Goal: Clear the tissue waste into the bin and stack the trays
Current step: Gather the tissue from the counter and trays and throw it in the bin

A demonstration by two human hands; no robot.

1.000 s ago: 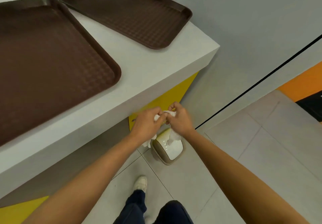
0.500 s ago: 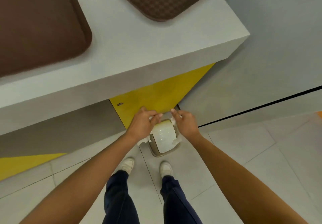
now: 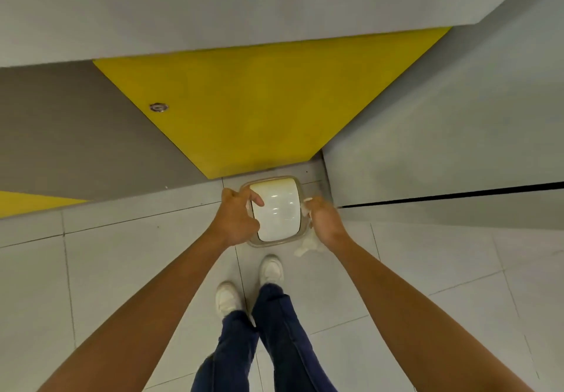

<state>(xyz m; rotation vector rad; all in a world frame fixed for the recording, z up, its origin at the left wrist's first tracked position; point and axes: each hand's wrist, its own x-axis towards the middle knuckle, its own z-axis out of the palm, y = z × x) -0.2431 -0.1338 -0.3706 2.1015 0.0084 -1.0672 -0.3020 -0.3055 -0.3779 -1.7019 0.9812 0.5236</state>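
Far left, pale tiled floor (image 3: 122, 254) and a small round metal fitting (image 3: 158, 107) sat on the yellow panel (image 3: 259, 101), up at 11 o'clock from the bin (image 3: 276, 243). And here was the left hand (image 3: 236, 220), reaching in at the bin's 9 o'clock. Its fingers were apart and loosely bent, the forefinger lay across the left edge of the white lid (image 3: 276, 211), and the thumb sat by the lid's near-left corner. It held nothing. Whether it was pushing the lid in, I could not tell.

The bin itself stood on the floor at the foot of the panel, which rose at its 12 o'clock under the grey counter (image 3: 213, 0). The lid looked closed and glossy. At 6 o'clock from the bin stood two white shoes (image 3: 271, 269) below dark blue trouser legs (image 3: 274, 330), toes just short of the rim.

Over to 3 o'clock, the right hand (image 3: 325, 223) was hard by the bin's right rim, fingers curled tight around the tissue (image 3: 306, 246). One white scrap poked out past the fingers near the rim and a bigger tuft hung beneath the wrist. The tissue was outside the bin, beside it and in the hand.

Further right there was grey wall (image 3: 442, 116), with a black line (image 3: 457, 194) running off at 3 o'clock.
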